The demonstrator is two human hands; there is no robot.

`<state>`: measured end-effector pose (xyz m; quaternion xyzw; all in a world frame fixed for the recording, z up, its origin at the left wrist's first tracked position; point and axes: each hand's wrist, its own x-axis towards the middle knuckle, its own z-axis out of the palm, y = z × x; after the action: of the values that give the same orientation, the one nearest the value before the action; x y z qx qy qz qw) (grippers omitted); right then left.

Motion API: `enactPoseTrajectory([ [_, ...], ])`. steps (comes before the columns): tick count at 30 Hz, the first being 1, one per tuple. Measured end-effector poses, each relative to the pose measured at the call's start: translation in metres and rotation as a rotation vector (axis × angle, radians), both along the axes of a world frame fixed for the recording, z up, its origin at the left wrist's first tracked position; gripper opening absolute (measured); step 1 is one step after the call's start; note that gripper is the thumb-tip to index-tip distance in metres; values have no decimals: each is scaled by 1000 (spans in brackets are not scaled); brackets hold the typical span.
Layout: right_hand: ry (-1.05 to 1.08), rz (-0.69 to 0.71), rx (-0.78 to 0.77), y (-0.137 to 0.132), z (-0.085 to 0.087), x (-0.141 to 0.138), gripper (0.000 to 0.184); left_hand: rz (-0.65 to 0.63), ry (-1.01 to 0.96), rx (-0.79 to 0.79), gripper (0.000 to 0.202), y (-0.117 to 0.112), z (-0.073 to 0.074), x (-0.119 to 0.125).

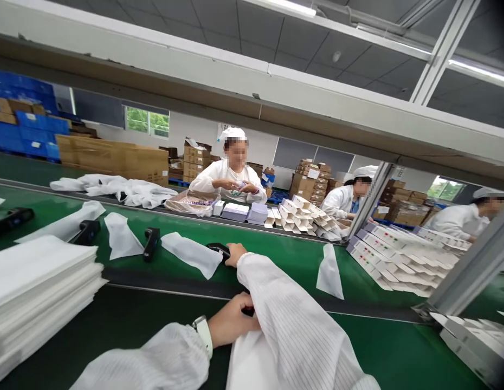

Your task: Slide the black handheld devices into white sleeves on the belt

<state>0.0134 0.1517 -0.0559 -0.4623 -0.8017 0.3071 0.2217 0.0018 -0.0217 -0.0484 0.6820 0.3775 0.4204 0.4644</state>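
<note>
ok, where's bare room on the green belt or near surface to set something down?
Free: green belt between right hand and the lone white sheet; near surface between right sleeve and lower-right cartons. Crowded: belt's left stretch, with black devices and white sheets; belt's right, under stacked cartons.

Ceiling lights (290,7), above right grip (236,254): glowed white. Window (147,121), beyond it leftward: shone bright. Frame corners, rightward: darkened.

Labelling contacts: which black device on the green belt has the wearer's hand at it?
The rightmost black device, with the right hand at its right end; the other black devices lie farther left, untouched.
</note>
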Motion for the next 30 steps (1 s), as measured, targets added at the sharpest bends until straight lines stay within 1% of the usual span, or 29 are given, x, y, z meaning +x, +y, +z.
enactPoseTrajectory([
  [2,47,-27,-21,-3,-1,11,31,12,61,22,22,1,-2,-2],
  [4,135,-62,-43,-10,1,28,31,31,123,44,20,1,-4,-4],
  [5,189,-76,-56,-14,3,39,34,43,149,57,19,1,-4,-4],
  [7,307,-84,-79,-26,11,66,46,71,180,82,19,2,-5,-5],
  [9,523,-18,-159,-42,22,97,62,88,180,112,20,2,-2,-5],
  [11,787,87,-286,-61,35,126,77,100,163,134,22,1,3,-5],
  [13,974,160,-399,-79,48,145,83,113,131,139,23,-1,10,-3],
  [14,1007,167,-429,-86,52,150,82,119,113,135,24,-3,14,-2],
  [16,1023,157,-469,-97,58,153,73,124,77,124,24,-6,22,1],
  [19,996,120,-492,-105,58,147,54,138,27,120,23,-9,34,8],
  [20,983,120,-486,-106,58,146,47,165,13,128,22,-9,38,10],
  [22,924,185,-509,-109,59,148,34,272,5,176,19,-9,49,16],
  [23,884,244,-542,-110,61,152,35,332,10,214,18,-8,55,19],
  [24,860,303,-575,-113,63,157,41,382,16,252,16,-8,62,21],
  [26,901,365,-612,-120,66,168,50,439,11,320,15,-8,76,25],
  [28,998,372,-605,-132,63,175,49,451,-27,357,15,-8,89,29],
  [30,986,414,-638,-145,54,172,63,436,-61,372,16,-7,98,33],
])
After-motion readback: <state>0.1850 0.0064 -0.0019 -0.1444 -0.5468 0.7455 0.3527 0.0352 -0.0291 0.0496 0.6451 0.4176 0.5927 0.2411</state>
